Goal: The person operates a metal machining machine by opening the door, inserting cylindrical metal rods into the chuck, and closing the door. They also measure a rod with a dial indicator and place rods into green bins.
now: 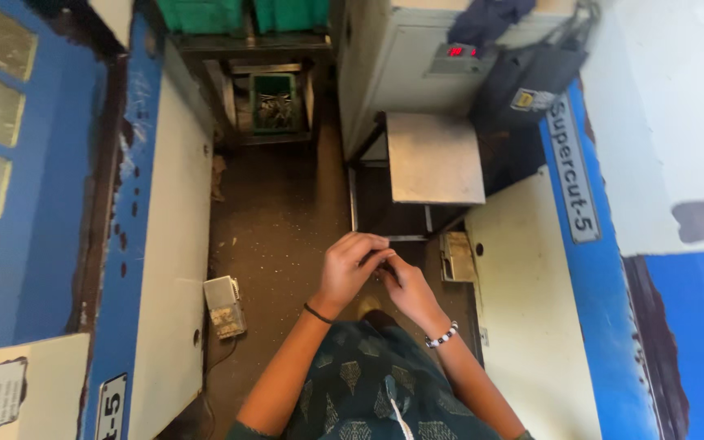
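- Hands meet in front of our body, over the dirty floor (287, 228): our left hand (350, 269) curls shut, fingertips pinching something too small to identify; our right hand (405, 285) closes against it, touching.
- Whatever we pinch sits between both hands, equally near each.
- Green crate (275, 102) far ahead holds dark metal pieces.
- Metal worktop (433, 155) stands ahead to the right.

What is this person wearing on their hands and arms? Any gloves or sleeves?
No gloves: both hands are bare. The left hand has a thin dark band round the wrist. The right hand has a bracelet of black and white beads at the wrist. The forearms are uncovered; sleeves show only at the bottom edge, in the same dark green patterned cloth as the garment.
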